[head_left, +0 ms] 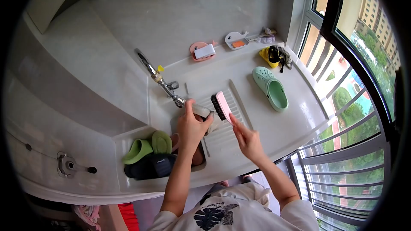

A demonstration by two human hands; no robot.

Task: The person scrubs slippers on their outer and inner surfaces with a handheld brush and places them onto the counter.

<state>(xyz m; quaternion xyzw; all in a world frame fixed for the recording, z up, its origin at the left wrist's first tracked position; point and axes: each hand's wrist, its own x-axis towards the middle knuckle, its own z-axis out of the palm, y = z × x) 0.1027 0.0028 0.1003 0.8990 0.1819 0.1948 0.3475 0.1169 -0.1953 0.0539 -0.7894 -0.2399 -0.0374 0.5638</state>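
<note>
My left hand [192, 124] is closed around a shoe [198, 110] with a pale grey sole, held just below the spout of the faucet [162, 84]. The hand hides much of the shoe, so its exact kind is unclear. In my right hand [249, 142] is a pink-handled scrub brush [222, 106], its black bristles facing left towards the shoe, with a gap between them. Beneath both hands lies the ribbed washboard [220, 139] of the sink. A mint green clog [271, 90] rests on the counter to the right.
Green slippers [139, 150] and a dark slide [150, 167] lie in the basin at left. Along the back wall are a pink soap dish [198, 55] with white soap and a white whale-shaped dish [233, 37]. A yellow-and-black bundle [274, 56] sits near the railed window.
</note>
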